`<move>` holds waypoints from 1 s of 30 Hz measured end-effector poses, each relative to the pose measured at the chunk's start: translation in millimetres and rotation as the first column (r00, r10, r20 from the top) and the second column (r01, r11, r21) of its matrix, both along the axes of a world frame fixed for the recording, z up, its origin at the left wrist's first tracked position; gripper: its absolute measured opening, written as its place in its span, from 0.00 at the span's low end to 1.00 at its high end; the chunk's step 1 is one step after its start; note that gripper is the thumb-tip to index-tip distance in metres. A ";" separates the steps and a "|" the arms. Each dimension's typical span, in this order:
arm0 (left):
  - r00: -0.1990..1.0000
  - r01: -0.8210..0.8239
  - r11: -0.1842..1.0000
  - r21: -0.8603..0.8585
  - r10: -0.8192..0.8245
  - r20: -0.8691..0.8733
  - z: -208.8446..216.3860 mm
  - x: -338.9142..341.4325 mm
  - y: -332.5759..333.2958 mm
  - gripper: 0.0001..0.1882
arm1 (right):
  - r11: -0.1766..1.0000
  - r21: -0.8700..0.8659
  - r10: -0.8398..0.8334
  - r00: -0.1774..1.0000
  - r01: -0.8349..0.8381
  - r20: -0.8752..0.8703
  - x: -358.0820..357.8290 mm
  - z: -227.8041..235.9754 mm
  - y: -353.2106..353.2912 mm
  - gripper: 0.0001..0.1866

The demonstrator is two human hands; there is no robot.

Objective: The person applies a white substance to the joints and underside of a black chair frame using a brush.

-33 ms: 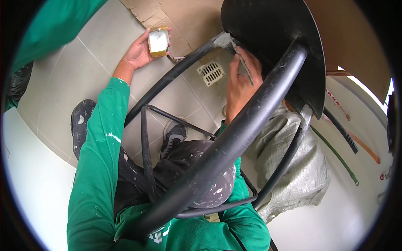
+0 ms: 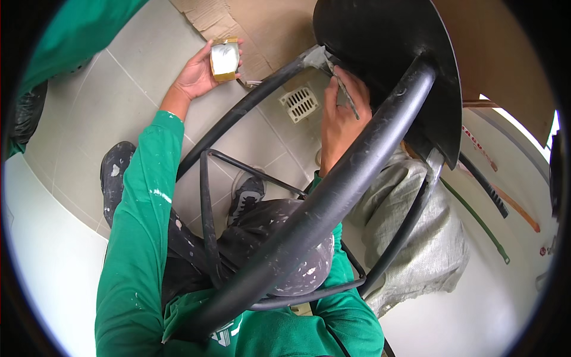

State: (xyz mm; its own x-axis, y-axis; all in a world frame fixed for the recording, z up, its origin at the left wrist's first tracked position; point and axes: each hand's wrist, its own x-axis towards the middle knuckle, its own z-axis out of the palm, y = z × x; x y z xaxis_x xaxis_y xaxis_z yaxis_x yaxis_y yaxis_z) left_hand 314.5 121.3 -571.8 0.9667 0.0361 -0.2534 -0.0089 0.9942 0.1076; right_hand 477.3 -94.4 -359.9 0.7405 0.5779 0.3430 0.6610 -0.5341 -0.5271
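My left hand (image 2: 196,76) is closed around a small flat piece with brown-yellow edges (image 2: 225,75); a silvery grey paste-like patch (image 2: 225,58) covers its middle. Pinched in my right hand (image 2: 345,122) is a thin, smeared spatula-like tool (image 2: 345,92). Its tip is at or very near a grey filled joint (image 2: 315,57), where a thin black tube meets a black rounded plate (image 2: 375,35). These belong to a black tubular metal frame (image 2: 321,202), whose thick tube crosses over my right forearm. A second grey joint (image 2: 436,159) shows at the plate's lower edge.
Brown cardboard (image 2: 262,24) lies beyond my hands, near a floor drain grate (image 2: 300,104). A grey woven sack (image 2: 410,238) rests under the frame's right side. Several coloured strips, one a green strap (image 2: 476,220), lie at right. Another person's green sleeve (image 2: 83,41) is at upper left.
The other person's green sleeve has shifted slightly up and left. The tool in my right hand has moved very slightly at the joint; my left hand stays in place.
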 end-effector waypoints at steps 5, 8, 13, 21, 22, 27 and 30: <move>1.000 0.008 1.000 0.029 -0.008 0.021 -0.2 1.6 2.1 0.39 | 1.000 -0.007 -0.018 0.999 0.018 -0.028 -2.9 6.8 3.0 0.09; 1.000 0.010 1.000 0.004 -0.010 -0.006 0.3 -2.1 0.8 0.39 | 1.000 -0.013 -0.019 0.999 0.019 -0.025 -2.5 4.1 5.8 0.09; 1.000 0.010 1.000 0.014 -0.010 0.013 0.7 -0.8 0.2 0.40 | 0.998 0.008 -0.055 0.994 0.056 -0.090 -3.6 1.6 2.0 0.09; 1.000 0.012 1.000 0.009 -0.012 0.006 -0.1 0.8 2.0 0.39 | 0.997 0.055 -0.048 0.991 0.055 -0.121 0.1 -1.7 -0.4 0.08; 1.000 0.010 1.000 0.013 -0.010 0.019 -0.8 1.3 2.9 0.39 | 0.994 0.076 -0.066 0.989 0.077 -0.132 -0.8 -0.5 0.4 0.08; 1.000 0.006 1.000 -0.019 -0.006 0.021 -2.5 0.2 3.0 0.39 | 0.997 -0.062 0.024 0.990 -0.033 -0.140 -11.3 17.2 -4.2 0.09; 0.998 -0.002 0.999 -0.032 0.004 0.061 -4.9 0.0 2.0 0.39 | 1.000 -0.011 0.006 0.994 -0.007 -0.112 -15.0 15.0 -3.6 0.10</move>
State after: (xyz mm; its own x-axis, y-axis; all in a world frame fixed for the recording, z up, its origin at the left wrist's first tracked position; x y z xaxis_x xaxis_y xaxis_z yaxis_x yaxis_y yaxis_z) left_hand 314.5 123.3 -576.7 0.9803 0.0319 -0.1949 -0.0176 0.9970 0.0748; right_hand 462.3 -97.9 -344.9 0.7700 0.5863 0.2516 0.6017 -0.5361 -0.5921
